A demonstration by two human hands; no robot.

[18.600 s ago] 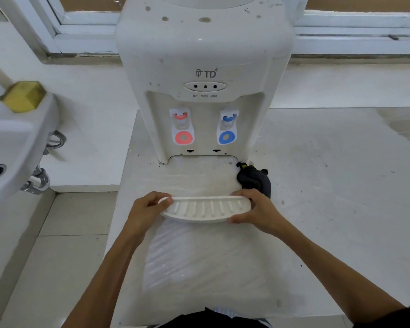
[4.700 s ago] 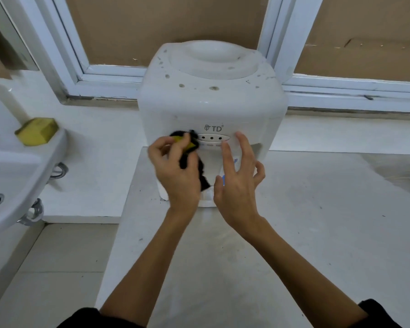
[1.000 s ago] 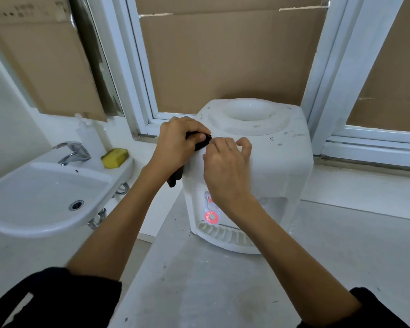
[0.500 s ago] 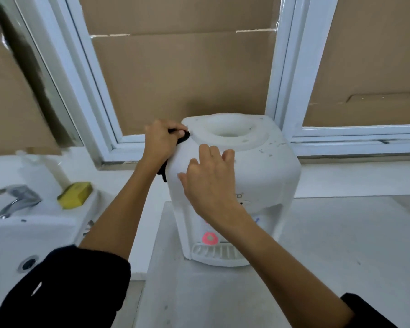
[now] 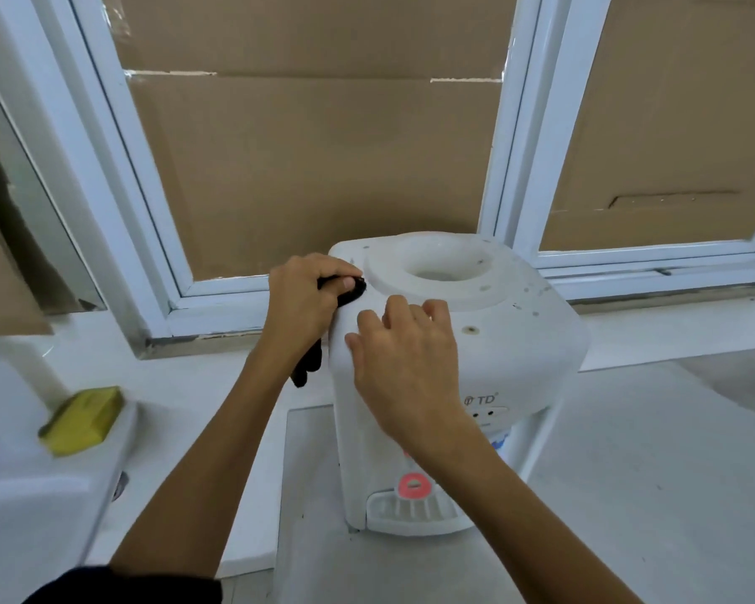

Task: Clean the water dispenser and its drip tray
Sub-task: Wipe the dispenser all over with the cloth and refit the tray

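Since half a second ago, both hands sit a little nearer the front of the dispenser top. Head view: left hand (image 5: 306, 298) pinches a black cloth (image 5: 353, 289), fingers curled round it, against the top left edge of the water dispenser (image 5: 519, 342). Right hand (image 5: 404, 368) lies on the top front left corner, fingers loosely bent, bracing. Dispenser stands upright at the back left corner of the surface (image 5: 628, 494), long axis vertical, taps facing the person; drip tray (image 5: 410, 514) seated at its foot. Step judged: wiping the top. Dark specks remain right of the collar; next move calls for carrying the cloth there.
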